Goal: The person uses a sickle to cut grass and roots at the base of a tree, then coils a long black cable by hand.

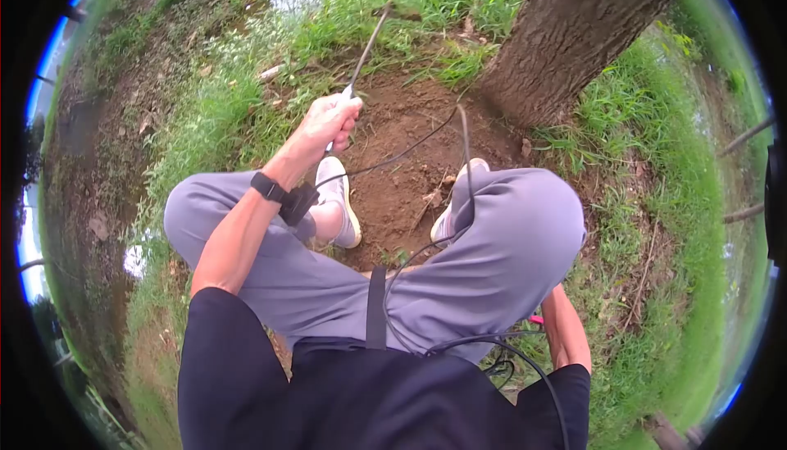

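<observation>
My left hand (329, 126) is closed round the pale handle of a hand hoe (367, 50). Its thin metal shaft slants up and away, and the dark head meets grass at the far edge of a bare soil patch (389, 196). What the head touches is hard to make out. My right forearm (566, 327) goes down behind my right knee, which hides the right hand and anything in it.
A tree trunk (566, 48) rises at the far right of the soil. Grass (631, 122) surrounds it. My shoes (334, 196) rest on the dirt. A black cable (410, 148) loops across the soil and over my right leg.
</observation>
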